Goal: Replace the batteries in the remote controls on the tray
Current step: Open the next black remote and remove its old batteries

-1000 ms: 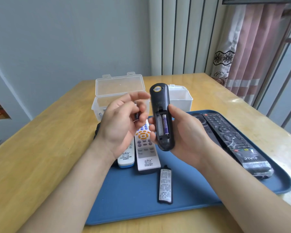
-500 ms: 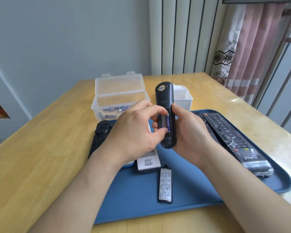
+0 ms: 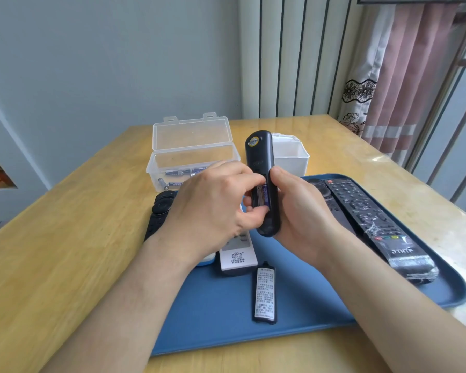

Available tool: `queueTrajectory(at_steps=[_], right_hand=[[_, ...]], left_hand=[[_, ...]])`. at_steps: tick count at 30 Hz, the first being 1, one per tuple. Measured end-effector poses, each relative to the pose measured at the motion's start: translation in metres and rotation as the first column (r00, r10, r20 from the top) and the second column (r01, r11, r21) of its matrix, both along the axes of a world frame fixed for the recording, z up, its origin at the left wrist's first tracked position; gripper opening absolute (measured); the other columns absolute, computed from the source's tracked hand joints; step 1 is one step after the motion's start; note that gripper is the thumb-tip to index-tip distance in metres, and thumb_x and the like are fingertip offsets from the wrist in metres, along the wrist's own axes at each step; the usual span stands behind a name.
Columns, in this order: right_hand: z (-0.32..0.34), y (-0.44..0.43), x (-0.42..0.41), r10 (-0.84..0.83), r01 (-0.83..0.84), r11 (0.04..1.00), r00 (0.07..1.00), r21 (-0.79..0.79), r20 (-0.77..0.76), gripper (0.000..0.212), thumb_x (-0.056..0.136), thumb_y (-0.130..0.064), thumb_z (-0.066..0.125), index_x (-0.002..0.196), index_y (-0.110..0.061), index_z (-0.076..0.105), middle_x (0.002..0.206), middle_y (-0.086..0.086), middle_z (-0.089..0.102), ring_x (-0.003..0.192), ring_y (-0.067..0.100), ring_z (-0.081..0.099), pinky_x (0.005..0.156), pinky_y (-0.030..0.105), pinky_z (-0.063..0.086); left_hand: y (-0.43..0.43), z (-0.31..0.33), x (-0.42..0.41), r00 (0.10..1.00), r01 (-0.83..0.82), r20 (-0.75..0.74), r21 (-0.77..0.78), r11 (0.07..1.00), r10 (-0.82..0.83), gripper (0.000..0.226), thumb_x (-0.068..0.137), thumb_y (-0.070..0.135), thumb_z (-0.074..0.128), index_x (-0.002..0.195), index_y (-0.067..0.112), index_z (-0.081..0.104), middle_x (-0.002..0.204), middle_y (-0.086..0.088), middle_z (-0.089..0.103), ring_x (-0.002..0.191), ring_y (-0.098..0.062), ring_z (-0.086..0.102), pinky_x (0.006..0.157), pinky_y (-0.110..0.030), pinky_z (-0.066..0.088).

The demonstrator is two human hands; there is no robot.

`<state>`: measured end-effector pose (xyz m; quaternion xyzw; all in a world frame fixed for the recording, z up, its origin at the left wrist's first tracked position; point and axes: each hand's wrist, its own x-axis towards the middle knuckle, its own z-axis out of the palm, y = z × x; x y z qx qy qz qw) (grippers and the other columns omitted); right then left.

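Left hand on battery in remote

Wood table by pale blue-grey wall, vert. blinds & pink curtain at right, daylight.

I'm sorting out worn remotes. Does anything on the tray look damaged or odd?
Yes. The long black remote at the right side of the tray has crinkled clear tape wrapped round its near end, which looks like a makeshift repair. The loose battery cover mid-tray seems only part of the job.

The left hand (earlier apart) now pinches the battery.
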<state>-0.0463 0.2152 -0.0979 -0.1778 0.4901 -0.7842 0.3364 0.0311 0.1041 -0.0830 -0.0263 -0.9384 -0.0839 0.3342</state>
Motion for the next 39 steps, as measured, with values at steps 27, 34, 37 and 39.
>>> queueTrajectory(at_steps=[27, 34, 37, 39], right_hand=[[0.003, 0.002, -0.005, -0.065, 0.065, 0.998, 0.993, 0.008, 0.101, 0.026, 0.102, -0.026, 0.034, 0.105, -0.011, 0.055, 0.077, 0.012, 0.056, 0.064, 0.023, 0.057, 0.054, 0.029, 0.04], [0.004, 0.003, -0.005, -0.1, 0.1, 0.994, 0.995, -0.051, -0.011, 0.017, 0.096, -0.022, 0.059, 0.1, -0.006, 0.061, 0.074, 0.007, 0.06, 0.061, 0.016, 0.056, 0.059, 0.026, 0.046], [0.008, 0.012, -0.014, -0.113, 0.114, 0.993, 0.991, 0.02, -0.071, 0.002, 0.086, -0.009, 0.069, 0.086, -0.008, 0.069, 0.068, 0.004, 0.055, 0.054, 0.013, 0.05, 0.054, 0.025, 0.038], [0.015, 0.016, -0.018, -0.084, 0.09, 0.994, 0.992, 0.057, -0.095, 0.005, 0.082, -0.007, 0.072, 0.079, -0.011, 0.073, 0.067, 0.004, 0.055, 0.052, 0.013, 0.05, 0.05, 0.022, 0.039]], left_hand=[[0.017, -0.008, -0.003, 0.99, 0.127, -0.033, 0.661, 0.739, -0.14, 0.011, 0.074, 0.015, 0.081, 0.08, 0.022, 0.076, 0.065, 0.009, 0.068, 0.053, 0.001, 0.053, 0.059, -0.012, 0.042], [0.008, -0.003, -0.01, 0.968, 0.134, -0.091, 0.976, 0.173, -0.234, 0.021, 0.094, 0.0, 0.046, 0.101, 0.014, 0.061, 0.065, -0.002, 0.052, 0.045, -0.008, 0.034, 0.04, -0.017, 0.021], [0.002, 0.003, -0.011, 0.939, 0.093, -0.07, 0.994, 0.051, -0.337, 0.026, 0.101, 0.007, 0.037, 0.105, 0.01, 0.063, 0.063, 0.001, 0.046, 0.048, -0.007, 0.024, 0.041, -0.018, 0.013], [0.001, 0.006, -0.014, 0.93, 0.051, -0.012, 0.994, 0.096, -0.368, 0.024, 0.102, 0.009, 0.038, 0.101, 0.012, 0.063, 0.063, 0.0, 0.046, 0.048, -0.007, 0.028, 0.038, -0.014, 0.016]])
